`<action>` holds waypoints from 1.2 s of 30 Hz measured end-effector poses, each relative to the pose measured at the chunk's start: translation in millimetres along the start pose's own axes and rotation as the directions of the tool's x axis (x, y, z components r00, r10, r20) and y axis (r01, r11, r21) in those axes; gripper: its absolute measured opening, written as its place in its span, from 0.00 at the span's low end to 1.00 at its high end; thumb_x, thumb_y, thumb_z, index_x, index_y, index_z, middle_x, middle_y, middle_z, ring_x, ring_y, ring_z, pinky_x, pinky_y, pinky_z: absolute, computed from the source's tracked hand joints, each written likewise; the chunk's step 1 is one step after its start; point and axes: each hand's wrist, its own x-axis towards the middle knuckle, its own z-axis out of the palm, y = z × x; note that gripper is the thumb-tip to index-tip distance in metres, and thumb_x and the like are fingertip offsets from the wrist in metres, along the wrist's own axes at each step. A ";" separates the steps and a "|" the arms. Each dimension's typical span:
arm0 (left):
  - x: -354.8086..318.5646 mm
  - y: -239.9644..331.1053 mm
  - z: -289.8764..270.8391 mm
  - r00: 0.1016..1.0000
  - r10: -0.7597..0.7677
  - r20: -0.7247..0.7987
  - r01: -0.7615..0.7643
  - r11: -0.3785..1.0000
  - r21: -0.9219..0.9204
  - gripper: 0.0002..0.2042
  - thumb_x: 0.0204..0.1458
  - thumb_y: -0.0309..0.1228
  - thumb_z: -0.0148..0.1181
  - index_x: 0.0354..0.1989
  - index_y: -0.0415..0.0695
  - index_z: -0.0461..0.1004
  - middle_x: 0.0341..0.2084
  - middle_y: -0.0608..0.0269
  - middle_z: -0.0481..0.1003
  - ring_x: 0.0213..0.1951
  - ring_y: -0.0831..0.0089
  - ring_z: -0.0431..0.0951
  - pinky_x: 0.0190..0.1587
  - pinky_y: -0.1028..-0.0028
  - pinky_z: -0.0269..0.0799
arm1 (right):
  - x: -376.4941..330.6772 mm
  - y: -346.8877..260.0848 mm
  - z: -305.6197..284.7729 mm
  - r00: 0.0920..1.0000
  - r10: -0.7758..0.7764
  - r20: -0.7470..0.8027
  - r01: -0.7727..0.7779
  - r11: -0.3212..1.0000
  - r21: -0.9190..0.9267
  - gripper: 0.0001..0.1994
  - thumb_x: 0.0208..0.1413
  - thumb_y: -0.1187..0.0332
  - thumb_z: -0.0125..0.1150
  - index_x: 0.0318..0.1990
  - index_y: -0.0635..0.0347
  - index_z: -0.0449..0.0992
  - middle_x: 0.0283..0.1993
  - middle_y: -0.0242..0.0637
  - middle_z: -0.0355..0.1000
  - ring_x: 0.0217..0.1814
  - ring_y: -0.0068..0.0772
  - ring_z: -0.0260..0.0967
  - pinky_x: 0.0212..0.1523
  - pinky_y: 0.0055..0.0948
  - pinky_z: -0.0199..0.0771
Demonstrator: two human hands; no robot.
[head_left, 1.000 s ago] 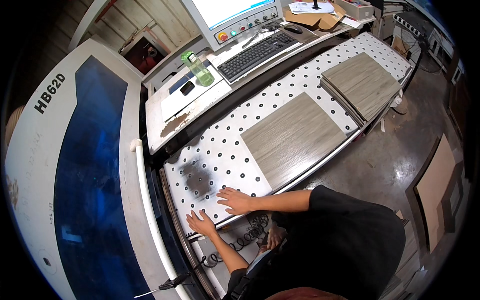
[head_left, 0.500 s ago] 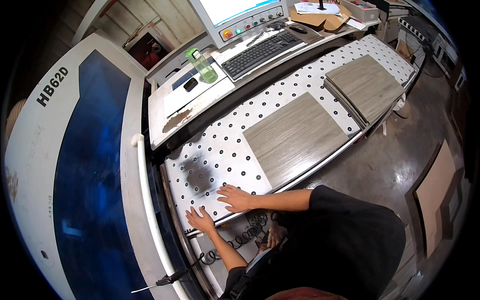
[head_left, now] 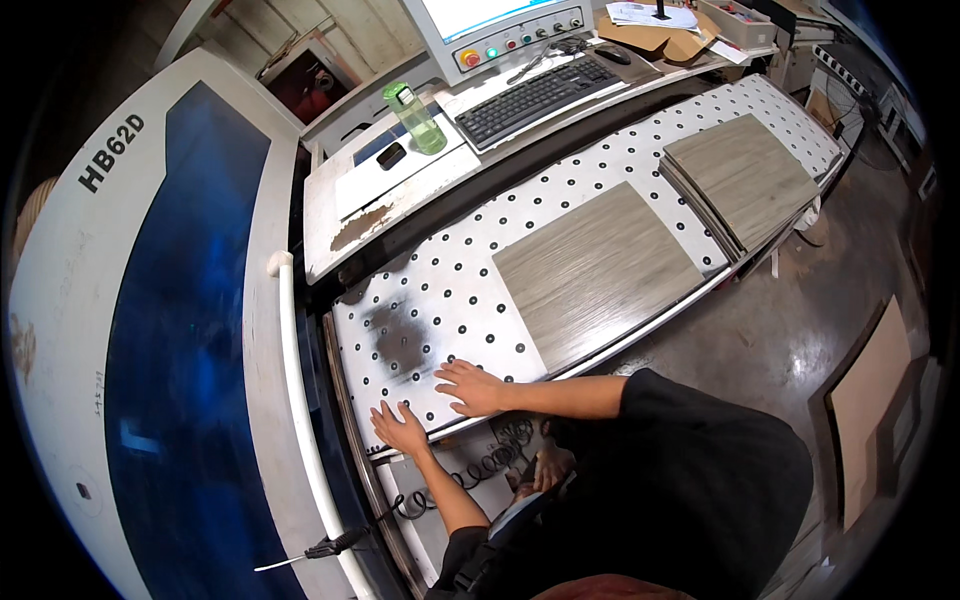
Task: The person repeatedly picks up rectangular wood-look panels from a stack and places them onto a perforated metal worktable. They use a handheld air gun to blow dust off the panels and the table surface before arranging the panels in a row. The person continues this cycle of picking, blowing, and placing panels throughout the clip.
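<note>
View: shifted slightly since a second ago, carrying keyboard [head_left: 538, 100] and bottle [head_left: 425, 130] up and rightward, with left hand [head_left: 402, 432] and right hand [head_left: 470, 387] nearly unchanged on the table [head_left: 470, 350].

Machine [head_left: 190, 330]: looming white and blue at left, beside the table's end; probably the gravest hazard, with pinched fingers possible from a sudden start.

Table: running diagonally beneath both hands, white and studded with black dots; perhaps slick enough to let loose loads glide.

Stack of boards [head_left: 745, 175]: lying toward the table's far right, well apart from both hands; could slip layer by layer after a hard jolt.

Board [head_left: 600, 275]: resting flat between stack and right hand, reaching the near edge; could skid off from a forearm's nudge.

Coiled hose [head_left: 515, 437]: hanging below the near edge; could snag a sleeve.

Keyboard: set on the ledge [head_left: 405, 205] behind the table; exposed to any spill.

Left hand: laid palm down by the near left corner, fingers spread, empty; closest to the machine.

Right hand: palm down alongside, fingers spread, gripping nothing; could smear grime from the dark patch [head_left: 402, 337] ahead.

Bottle: standing near the keyboard; could topple from a stray elbow.
</note>
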 end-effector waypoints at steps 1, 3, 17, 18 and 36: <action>1.7 -0.4 0.5 1.000 0.003 0.001 -0.003 1.000 0.000 0.25 0.59 0.42 0.57 0.62 0.42 0.72 0.68 0.44 0.61 0.70 0.48 0.56 0.72 0.52 0.44 | 0.9 0.6 0.1 1.000 -0.003 -0.005 0.003 1.000 0.000 0.27 0.57 0.58 0.58 0.61 0.62 0.70 0.70 0.53 0.58 0.76 0.56 0.49 0.75 0.51 0.46; 0.7 -1.6 -2.9 0.999 -0.003 0.040 0.003 1.000 0.001 0.26 0.59 0.42 0.56 0.63 0.41 0.70 0.68 0.42 0.60 0.71 0.47 0.56 0.72 0.51 0.43 | 0.2 -0.4 -1.9 1.000 -0.009 -0.004 0.009 1.000 0.013 0.26 0.57 0.59 0.58 0.61 0.62 0.70 0.70 0.53 0.58 0.75 0.56 0.49 0.75 0.52 0.46; -110.0 58.6 -175.2 0.961 -0.031 -0.275 -0.046 0.962 -0.268 0.18 0.61 0.30 0.57 0.58 0.36 0.73 0.56 0.47 0.74 0.59 0.51 0.71 0.63 0.58 0.63 | 1.5 2.4 5.6 1.000 0.001 -0.026 0.000 0.998 0.067 0.23 0.56 0.64 0.58 0.59 0.63 0.72 0.70 0.52 0.59 0.75 0.57 0.51 0.75 0.51 0.46; -117.4 65.8 -190.4 0.912 -0.017 -0.409 -0.083 0.971 -0.225 0.18 0.61 0.30 0.56 0.58 0.35 0.73 0.58 0.46 0.72 0.60 0.51 0.70 0.64 0.56 0.61 | 1.5 0.8 4.1 0.999 -0.002 -0.039 0.005 0.998 0.063 0.23 0.56 0.64 0.58 0.58 0.63 0.73 0.69 0.53 0.60 0.74 0.57 0.52 0.75 0.51 0.47; -49.9 61.0 -241.5 0.832 -0.093 -0.546 -0.115 0.936 -0.334 0.20 0.55 0.21 0.47 0.57 0.29 0.66 0.53 0.43 0.72 0.57 0.55 0.71 0.62 0.61 0.63 | -16.1 4.4 -47.7 0.985 0.016 0.169 -0.058 0.966 0.251 0.16 0.59 0.63 0.58 0.52 0.58 0.79 0.59 0.47 0.73 0.64 0.48 0.67 0.64 0.43 0.66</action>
